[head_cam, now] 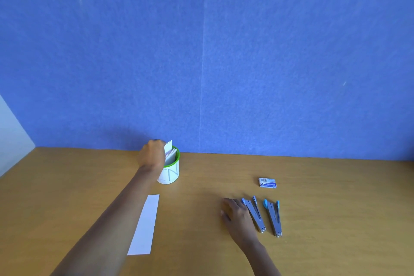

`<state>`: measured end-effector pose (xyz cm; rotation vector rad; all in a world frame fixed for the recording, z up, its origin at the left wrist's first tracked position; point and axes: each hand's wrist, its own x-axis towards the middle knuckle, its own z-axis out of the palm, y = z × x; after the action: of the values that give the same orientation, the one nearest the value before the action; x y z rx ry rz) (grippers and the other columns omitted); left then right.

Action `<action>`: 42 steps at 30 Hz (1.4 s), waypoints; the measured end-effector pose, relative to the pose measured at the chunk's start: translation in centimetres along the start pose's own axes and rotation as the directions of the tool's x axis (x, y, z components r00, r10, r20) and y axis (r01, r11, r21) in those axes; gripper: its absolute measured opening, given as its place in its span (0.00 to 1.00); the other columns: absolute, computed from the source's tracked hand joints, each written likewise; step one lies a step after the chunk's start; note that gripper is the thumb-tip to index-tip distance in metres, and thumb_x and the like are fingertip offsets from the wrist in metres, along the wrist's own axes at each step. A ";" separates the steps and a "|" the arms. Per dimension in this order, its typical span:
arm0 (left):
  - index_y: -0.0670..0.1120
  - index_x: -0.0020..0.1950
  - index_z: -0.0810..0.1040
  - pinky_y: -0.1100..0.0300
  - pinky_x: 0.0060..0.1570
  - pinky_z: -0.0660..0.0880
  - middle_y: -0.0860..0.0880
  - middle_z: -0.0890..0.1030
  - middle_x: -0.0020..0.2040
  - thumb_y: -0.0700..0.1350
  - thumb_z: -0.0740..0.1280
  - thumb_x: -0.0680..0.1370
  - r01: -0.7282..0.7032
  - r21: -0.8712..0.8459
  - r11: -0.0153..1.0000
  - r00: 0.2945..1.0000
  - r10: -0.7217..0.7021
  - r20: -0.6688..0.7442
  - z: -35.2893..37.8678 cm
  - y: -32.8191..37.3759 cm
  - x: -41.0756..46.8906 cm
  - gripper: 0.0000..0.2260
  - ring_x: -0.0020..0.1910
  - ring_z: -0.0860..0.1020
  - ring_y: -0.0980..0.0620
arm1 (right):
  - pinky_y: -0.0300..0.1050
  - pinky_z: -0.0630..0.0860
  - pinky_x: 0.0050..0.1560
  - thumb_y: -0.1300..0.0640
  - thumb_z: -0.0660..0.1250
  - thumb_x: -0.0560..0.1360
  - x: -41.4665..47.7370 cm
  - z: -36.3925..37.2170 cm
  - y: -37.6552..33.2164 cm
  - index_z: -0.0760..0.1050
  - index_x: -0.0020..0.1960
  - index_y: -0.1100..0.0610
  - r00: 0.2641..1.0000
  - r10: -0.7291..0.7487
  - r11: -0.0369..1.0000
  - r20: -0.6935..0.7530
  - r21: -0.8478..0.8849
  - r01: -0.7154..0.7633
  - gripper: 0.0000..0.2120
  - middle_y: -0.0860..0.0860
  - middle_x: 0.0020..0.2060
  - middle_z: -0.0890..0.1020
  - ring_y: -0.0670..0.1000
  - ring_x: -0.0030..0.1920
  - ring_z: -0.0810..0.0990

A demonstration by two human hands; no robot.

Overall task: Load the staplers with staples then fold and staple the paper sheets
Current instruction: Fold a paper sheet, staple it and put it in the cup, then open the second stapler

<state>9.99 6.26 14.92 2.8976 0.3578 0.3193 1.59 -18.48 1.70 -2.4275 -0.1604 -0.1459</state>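
Observation:
My left hand [151, 154] reaches far over the table and pinches a white paper strip [168, 147] that stands in a white cup with a green rim [171, 173]; more strips fill the cup. Another white paper strip [144, 225] lies flat beside my left forearm. My right hand [237, 214] rests flat on the table with fingers spread, touching the left one of two grey-blue staplers [255, 214]. The second stapler [273, 217] lies just to its right. Both staplers lie opened out. A small staple box [267, 182] sits behind them.
The wooden table [336, 219] ends at a blue felt wall [201, 63] close behind the cup. A white panel [11, 132] closes off the far left corner.

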 end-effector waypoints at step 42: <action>0.38 0.60 0.76 0.47 0.59 0.74 0.38 0.77 0.62 0.46 0.53 0.76 -0.213 -0.230 0.949 0.946 0.142 -0.290 8.2 -0.1 -10.1 0.20 0.60 0.76 0.39 | 0.49 0.69 0.49 0.65 0.66 0.73 -2.3 -5.2 4.8 0.70 0.64 0.60 0.851 0.383 0.902 -0.359 -0.051 -0.428 0.19 0.59 0.56 0.77 0.59 0.53 0.71</action>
<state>2.30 2.33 5.19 2.6328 0.0815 0.7383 -0.30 -25.69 2.19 -2.4587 0.5363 -0.3905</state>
